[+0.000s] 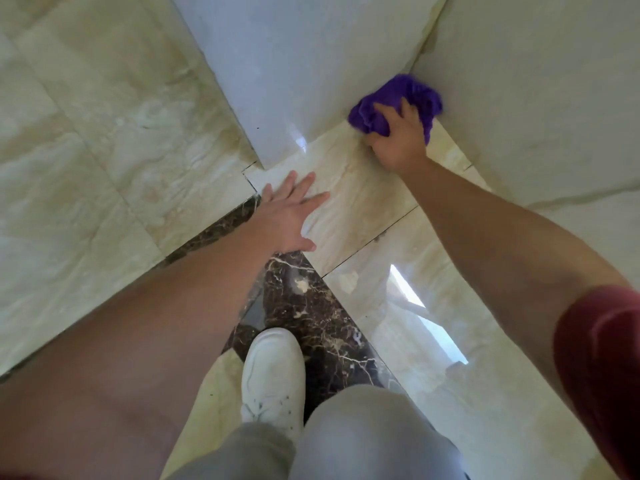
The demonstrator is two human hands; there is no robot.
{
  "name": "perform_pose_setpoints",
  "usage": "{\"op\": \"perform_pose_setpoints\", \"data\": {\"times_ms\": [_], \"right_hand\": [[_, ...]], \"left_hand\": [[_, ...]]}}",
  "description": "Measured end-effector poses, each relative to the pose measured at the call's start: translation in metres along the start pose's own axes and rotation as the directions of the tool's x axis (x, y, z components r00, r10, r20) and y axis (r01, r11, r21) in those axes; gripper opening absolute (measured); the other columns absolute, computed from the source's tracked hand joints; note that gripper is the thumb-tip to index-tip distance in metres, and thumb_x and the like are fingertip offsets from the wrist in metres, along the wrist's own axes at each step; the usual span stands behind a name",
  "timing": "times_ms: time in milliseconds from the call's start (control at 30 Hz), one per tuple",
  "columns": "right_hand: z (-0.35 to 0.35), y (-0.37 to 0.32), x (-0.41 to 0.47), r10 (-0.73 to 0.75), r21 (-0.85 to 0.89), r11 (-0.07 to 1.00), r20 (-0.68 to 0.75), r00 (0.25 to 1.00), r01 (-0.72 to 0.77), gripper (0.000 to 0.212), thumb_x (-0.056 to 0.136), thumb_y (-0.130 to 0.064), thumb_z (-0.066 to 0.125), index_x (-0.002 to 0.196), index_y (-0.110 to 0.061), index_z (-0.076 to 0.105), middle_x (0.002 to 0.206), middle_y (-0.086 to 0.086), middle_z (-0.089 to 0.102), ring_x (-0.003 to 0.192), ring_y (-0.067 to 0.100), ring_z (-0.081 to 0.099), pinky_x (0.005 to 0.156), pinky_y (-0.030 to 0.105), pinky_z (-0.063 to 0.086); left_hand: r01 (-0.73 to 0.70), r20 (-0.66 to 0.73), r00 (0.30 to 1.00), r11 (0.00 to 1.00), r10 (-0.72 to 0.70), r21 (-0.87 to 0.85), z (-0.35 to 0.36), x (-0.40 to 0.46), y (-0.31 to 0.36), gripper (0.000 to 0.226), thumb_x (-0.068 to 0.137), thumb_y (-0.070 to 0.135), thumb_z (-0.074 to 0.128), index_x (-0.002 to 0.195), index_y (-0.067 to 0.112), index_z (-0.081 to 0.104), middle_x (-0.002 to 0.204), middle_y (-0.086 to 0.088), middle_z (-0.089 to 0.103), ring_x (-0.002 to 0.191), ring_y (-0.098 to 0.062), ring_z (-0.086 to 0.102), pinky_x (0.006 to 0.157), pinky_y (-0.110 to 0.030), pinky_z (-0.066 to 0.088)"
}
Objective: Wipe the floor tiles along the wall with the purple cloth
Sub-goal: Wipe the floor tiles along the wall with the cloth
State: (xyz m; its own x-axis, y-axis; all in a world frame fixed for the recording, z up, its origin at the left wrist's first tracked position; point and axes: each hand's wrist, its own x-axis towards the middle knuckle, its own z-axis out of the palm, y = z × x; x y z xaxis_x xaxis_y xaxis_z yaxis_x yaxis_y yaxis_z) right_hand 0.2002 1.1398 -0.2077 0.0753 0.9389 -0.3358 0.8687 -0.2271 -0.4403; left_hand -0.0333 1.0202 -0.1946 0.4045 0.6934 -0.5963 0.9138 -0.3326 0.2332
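Purple cloth [398,102] sits bunched under your right hand [398,140], pressed onto the floor right in the corner where two walls meet. Your grip there is closed on the fabric, fingers curled into the folds, with most of the cloth bulging out ahead of your knuckles against the base of the wall. Your left hand [289,213] holds nothing: it lies flat and spread, palm down on a cream floor tile [356,209], well apart from the cloth, bracing you.

Glossy cream marble-look tiles cover the floor, and a bright window reflection shines on the tile near your right arm. A pale grey wall panel [294,64] rises straight ahead, and a cream wall [536,98] closes in on the right. A dark brown veined strip of tile [311,306] runs beneath you, and your white shoe [273,375] stands on it, with your grey trouser leg [363,434] bent just beside. A dark red sleeve [602,368] covers your right upper arm.
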Motion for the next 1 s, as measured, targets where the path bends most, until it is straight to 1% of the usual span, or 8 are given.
{"op": "perform_pose_setpoints", "data": {"times_ms": [167, 333, 433, 500, 733, 800, 867, 1000], "right_hand": [[0.042, -0.037, -0.059, -0.175, -0.060, 0.982, 0.082, 0.981, 0.181, 0.062, 0.094, -0.038, 0.058, 0.154, -0.035, 0.040, 0.169, 0.015, 0.015, 0.157, 0.036, 0.008, 0.126, 0.048, 0.010], [0.042, -0.047, -0.069, -0.260, -0.170, 0.933, 0.296, 0.919, 0.318, 0.063, 0.095, -0.053, 0.053, 0.154, -0.045, 0.032, 0.171, 0.008, 0.013, 0.157, 0.032, 0.006, 0.126, 0.048, 0.013], [0.025, -0.036, -0.046, -0.300, -0.270, 0.883, 0.304, 0.904, 0.384, 0.059, 0.098, -0.052, 0.051, 0.154, -0.042, 0.035, 0.168, 0.011, 0.021, 0.156, 0.033, 0.016, 0.126, 0.047, 0.016], [0.025, -0.033, -0.037, -0.281, -0.286, 0.885, 0.302, 0.911, 0.368, 0.059, 0.099, -0.050, 0.051, 0.154, -0.040, 0.034, 0.169, 0.012, 0.018, 0.156, 0.037, 0.013, 0.125, 0.049, 0.016], [0.040, -0.046, -0.054, -0.220, -0.345, 0.893, 0.227, 0.949, 0.289, 0.063, 0.100, -0.044, 0.049, 0.158, -0.035, 0.027, 0.170, 0.014, 0.010, 0.155, 0.043, 0.008, 0.124, 0.053, 0.019], [0.054, -0.066, -0.080, -0.209, -0.319, 0.902, 0.265, 0.941, 0.290, 0.064, 0.100, -0.044, 0.049, 0.158, -0.037, 0.026, 0.170, 0.014, 0.008, 0.155, 0.043, 0.006, 0.125, 0.051, 0.017], [0.081, -0.092, -0.110, -0.258, -0.319, 0.871, 0.350, 0.901, 0.373, 0.064, 0.100, -0.048, 0.046, 0.158, -0.041, 0.022, 0.171, 0.013, 0.004, 0.156, 0.041, 0.001, 0.126, 0.049, 0.013], [0.095, -0.121, -0.128, -0.272, -0.327, 0.838, 0.442, 0.855, 0.436, 0.062, 0.102, -0.047, 0.036, 0.158, -0.045, 0.011, 0.171, 0.012, -0.002, 0.157, 0.040, -0.004, 0.125, 0.054, 0.012]], "left_hand": [[0.224, -0.097, 0.970, 0.975, -0.222, 0.009, 0.038, -0.063, -0.056, 0.089, 0.089, 0.071, 0.044, 0.157, 0.045, -0.008, 0.167, -0.003, -0.024, 0.155, -0.033, -0.014, 0.121, -0.065, 0.008], [0.336, -0.022, 0.941, 0.940, -0.337, -0.051, 0.058, -0.126, -0.091, 0.088, 0.092, 0.062, 0.053, 0.157, 0.047, -0.003, 0.168, -0.003, -0.020, 0.156, -0.033, -0.009, 0.123, -0.062, 0.006], [0.389, 0.016, 0.921, 0.918, -0.389, -0.073, 0.067, -0.147, -0.096, 0.090, 0.090, 0.065, 0.054, 0.157, 0.048, -0.004, 0.168, -0.005, -0.019, 0.155, -0.035, -0.010, 0.123, -0.063, 0.006], [0.418, 0.028, 0.908, 0.902, -0.417, -0.104, 0.072, -0.153, -0.100, 0.094, 0.087, 0.070, 0.053, 0.156, 0.050, -0.007, 0.167, -0.003, -0.024, 0.155, -0.035, -0.014, 0.122, -0.064, 0.004], [0.393, 0.094, 0.919, 0.900, -0.382, -0.189, 0.082, -0.150, -0.110, 0.108, 0.077, 0.077, 0.058, 0.148, 0.057, -0.021, 0.156, 0.001, -0.044, 0.146, -0.034, -0.034, 0.123, -0.060, -0.003], [0.392, 0.138, 0.919, 0.897, -0.371, -0.202, 0.074, -0.150, -0.113, 0.108, 0.077, 0.076, 0.061, 0.148, 0.059, -0.018, 0.156, 0.002, -0.044, 0.146, -0.033, -0.035, 0.122, -0.059, -0.005], [0.392, 0.169, 0.917, 0.897, -0.362, -0.205, 0.068, -0.152, -0.114, 0.106, 0.078, 0.074, 0.062, 0.149, 0.058, -0.016, 0.157, 0.002, -0.043, 0.146, -0.034, -0.034, 0.123, -0.059, -0.005], [0.385, 0.178, 0.918, 0.901, -0.353, -0.198, 0.054, -0.153, -0.116, 0.099, 0.080, 0.073, 0.061, 0.153, 0.055, -0.004, 0.162, 0.002, -0.033, 0.151, -0.035, -0.024, 0.123, -0.061, -0.001]]}}
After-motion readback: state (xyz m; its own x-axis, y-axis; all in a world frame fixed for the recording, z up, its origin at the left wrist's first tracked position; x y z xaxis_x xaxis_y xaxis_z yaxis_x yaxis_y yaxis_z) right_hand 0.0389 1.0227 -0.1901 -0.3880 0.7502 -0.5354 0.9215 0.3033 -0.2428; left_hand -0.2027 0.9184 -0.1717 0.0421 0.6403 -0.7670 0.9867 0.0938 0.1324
